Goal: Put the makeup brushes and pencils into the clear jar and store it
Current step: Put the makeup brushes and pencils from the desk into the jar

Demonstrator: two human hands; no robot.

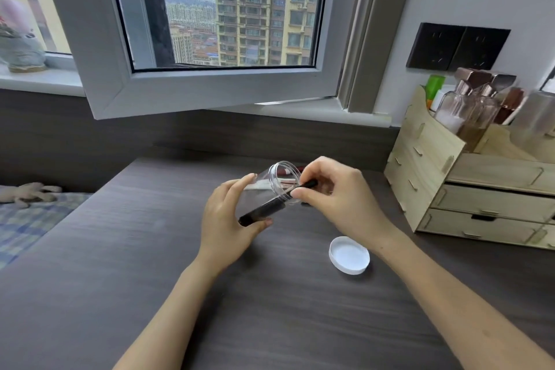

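My left hand (229, 219) grips the clear jar (276, 186) above the dark table, tilted with its open mouth up and to the right. A black makeup brush or pencil (267, 209) lies slanted inside the jar, its upper end sticking out of the mouth. My right hand (336, 189) pinches that upper end between thumb and fingers. Behind the jar, more items (285, 173) lie on the table, mostly hidden; one looks dark red. The jar's white lid (349, 254) lies upside down on the table below my right hand.
A light wooden drawer organizer (468, 189) holding glass bottles (471, 108) stands at the right against the wall. An open window sash (210, 90) hangs over the back of the table (120, 249). A bed with a checked cover (27, 219) lies at the left.
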